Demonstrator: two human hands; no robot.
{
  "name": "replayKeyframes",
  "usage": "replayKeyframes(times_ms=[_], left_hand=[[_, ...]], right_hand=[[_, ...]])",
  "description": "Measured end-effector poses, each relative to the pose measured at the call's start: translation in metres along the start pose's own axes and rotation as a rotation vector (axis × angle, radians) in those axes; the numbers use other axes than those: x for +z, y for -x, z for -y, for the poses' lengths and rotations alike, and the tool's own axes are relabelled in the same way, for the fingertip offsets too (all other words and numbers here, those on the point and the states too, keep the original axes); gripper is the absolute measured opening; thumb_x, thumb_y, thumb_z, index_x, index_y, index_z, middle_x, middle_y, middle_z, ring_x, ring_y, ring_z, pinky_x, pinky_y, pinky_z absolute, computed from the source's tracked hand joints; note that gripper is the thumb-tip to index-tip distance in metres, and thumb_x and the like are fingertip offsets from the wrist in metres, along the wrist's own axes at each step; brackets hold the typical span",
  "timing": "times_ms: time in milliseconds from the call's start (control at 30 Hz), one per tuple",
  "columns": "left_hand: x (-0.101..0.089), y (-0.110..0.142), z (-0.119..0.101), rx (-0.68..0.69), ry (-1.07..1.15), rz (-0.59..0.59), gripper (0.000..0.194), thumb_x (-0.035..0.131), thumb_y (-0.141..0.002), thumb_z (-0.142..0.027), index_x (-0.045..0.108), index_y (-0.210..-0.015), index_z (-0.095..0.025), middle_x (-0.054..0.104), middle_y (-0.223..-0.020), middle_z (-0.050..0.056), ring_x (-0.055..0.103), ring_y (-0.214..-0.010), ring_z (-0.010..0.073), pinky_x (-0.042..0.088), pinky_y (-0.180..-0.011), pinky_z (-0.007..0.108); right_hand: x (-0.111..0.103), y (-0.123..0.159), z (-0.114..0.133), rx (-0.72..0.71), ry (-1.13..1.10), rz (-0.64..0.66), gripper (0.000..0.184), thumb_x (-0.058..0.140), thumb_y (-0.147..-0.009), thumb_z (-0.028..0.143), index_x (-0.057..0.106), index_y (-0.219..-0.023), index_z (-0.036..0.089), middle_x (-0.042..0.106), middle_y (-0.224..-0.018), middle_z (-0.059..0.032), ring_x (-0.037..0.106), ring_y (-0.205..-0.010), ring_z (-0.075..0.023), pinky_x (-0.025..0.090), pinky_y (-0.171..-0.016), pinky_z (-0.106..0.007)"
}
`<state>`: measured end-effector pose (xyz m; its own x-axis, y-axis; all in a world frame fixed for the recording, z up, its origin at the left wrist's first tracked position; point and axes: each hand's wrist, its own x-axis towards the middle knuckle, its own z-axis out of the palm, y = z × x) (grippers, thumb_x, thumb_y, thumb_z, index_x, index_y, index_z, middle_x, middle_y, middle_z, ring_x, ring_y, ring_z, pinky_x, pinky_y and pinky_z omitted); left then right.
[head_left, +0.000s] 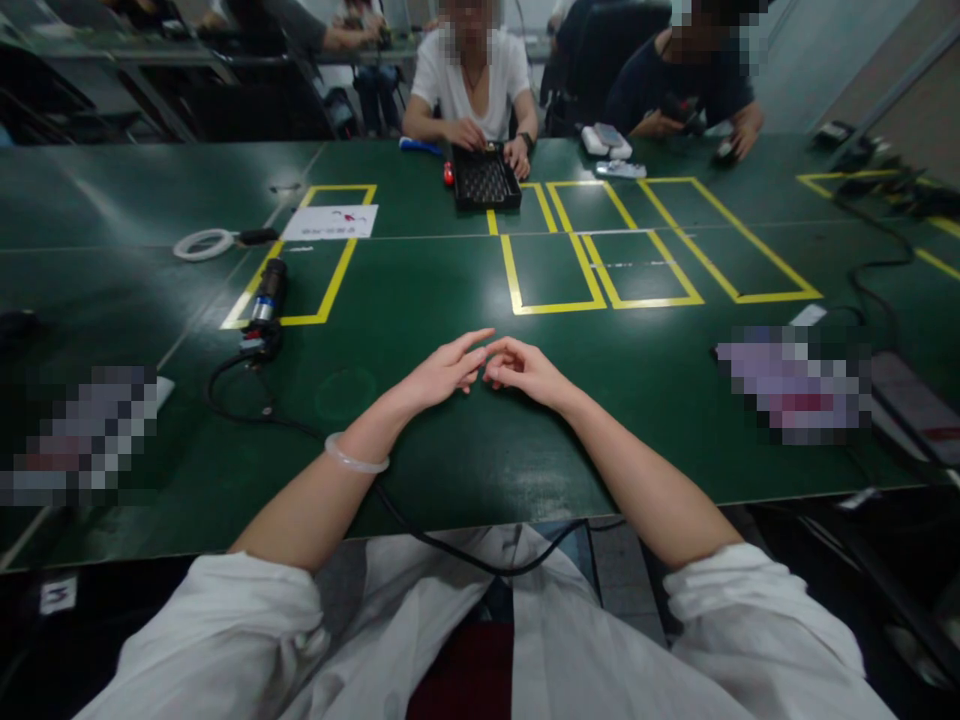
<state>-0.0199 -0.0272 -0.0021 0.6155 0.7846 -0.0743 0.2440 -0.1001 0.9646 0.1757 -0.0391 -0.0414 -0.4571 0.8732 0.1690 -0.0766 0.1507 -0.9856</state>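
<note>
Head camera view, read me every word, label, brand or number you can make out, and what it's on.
None can be read.
White card: printed characters, too small and blurred.
White label at lower left: dark mark, too blurred.
Left pixelated item and right pixelated item: any text is hidden.

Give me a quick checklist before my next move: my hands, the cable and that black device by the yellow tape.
1. Left hand free: ok, nothing visible in its grasp.
2. Right hand free: ok, nothing visible in its grasp.
3. Black cable kept off the table's near edge: not ok, it sags past it in front of you.
4. Black device wholly inside the yellow tape: not ok, its near end crosses the line.
5. Device switched off: cannot tell.
</note>
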Motion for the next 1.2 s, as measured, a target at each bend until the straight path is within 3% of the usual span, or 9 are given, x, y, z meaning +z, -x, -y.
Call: replayKeyframes(times_ms=[133,267,400,533,633,933,1200], left_hand=[[0.006,0.002,0.012,-0.048,0.102,0.082,0.070,0.054,-0.095,-0.048,0.035,-0.153,-0.015,0.042,-0.066,-0.005,0.035,-0.051,0.0052,0.040,-0.051,0.018],[0.006,0.001,0.019,-0.067,0.207,0.054,0.067,0.053,-0.094,-0.052,0.041,-0.149,-0.014,0.046,-0.065,-0.004,0.036,-0.048,0.0047,0.046,-0.052,0.020],[0.005,-0.003,0.025,-0.099,0.274,-0.032,0.056,0.050,-0.093,-0.057,0.054,-0.126,-0.012,0.055,-0.066,0.000,0.049,-0.050,0.0085,0.053,-0.055,0.024],[0.005,-0.004,0.027,-0.146,0.277,-0.039,0.043,0.054,-0.092,-0.055,0.054,-0.099,-0.013,0.060,-0.069,0.003,0.057,-0.058,0.0104,0.054,-0.056,0.023],[0.006,-0.004,0.026,-0.126,0.217,-0.010,0.040,0.058,-0.090,-0.052,0.054,-0.091,-0.013,0.061,-0.074,0.004,0.059,-0.062,0.0099,0.054,-0.057,0.021],[0.007,-0.001,0.027,-0.064,0.172,-0.072,0.033,0.066,-0.085,-0.039,0.056,-0.104,-0.014,0.058,-0.085,0.003,0.060,-0.073,0.0109,0.056,-0.057,0.021],[0.007,0.001,0.025,-0.064,0.180,-0.099,0.037,0.071,-0.081,-0.032,0.053,-0.107,-0.013,0.059,-0.093,0.005,0.064,-0.081,0.0129,0.058,-0.059,0.021]], right_hand=[[0.007,0.000,-0.002,-0.028,-0.040,0.066,0.034,0.076,-0.078,0.039,0.059,-0.098,0.018,0.064,-0.076,0.0011,0.059,-0.065,-0.0112,0.049,-0.065,-0.025],[0.011,0.001,-0.004,-0.029,0.010,0.076,0.033,0.073,-0.080,0.045,0.058,-0.094,0.018,0.065,-0.077,-0.0003,0.060,-0.066,-0.0123,0.048,-0.063,-0.025],[0.007,0.002,-0.004,-0.057,0.128,-0.019,0.029,0.071,-0.083,0.042,0.059,-0.095,0.019,0.063,-0.080,-0.0001,0.058,-0.067,-0.0122,0.046,-0.063,-0.025],[0.000,0.003,-0.004,-0.079,0.266,-0.105,0.024,0.069,-0.084,0.037,0.060,-0.096,0.018,0.059,-0.076,0.0018,0.052,-0.063,-0.0105,0.041,-0.060,-0.024],[-0.001,0.004,-0.005,-0.088,0.321,-0.110,0.023,0.068,-0.084,0.036,0.060,-0.096,0.018,0.058,-0.074,0.0023,0.050,-0.062,-0.0102,0.040,-0.059,-0.024],[0.000,0.000,-0.005,-0.004,0.127,-0.130,0.039,0.068,-0.082,0.054,0.057,-0.093,0.019,0.063,-0.080,-0.0009,0.057,-0.065,-0.0116,0.047,-0.060,-0.025],[-0.002,0.001,-0.005,-0.052,0.213,-0.146,0.031,0.073,-0.080,0.043,0.057,-0.090,0.018,0.059,-0.075,0.0021,0.050,-0.060,-0.0095,0.039,-0.055,-0.024]])
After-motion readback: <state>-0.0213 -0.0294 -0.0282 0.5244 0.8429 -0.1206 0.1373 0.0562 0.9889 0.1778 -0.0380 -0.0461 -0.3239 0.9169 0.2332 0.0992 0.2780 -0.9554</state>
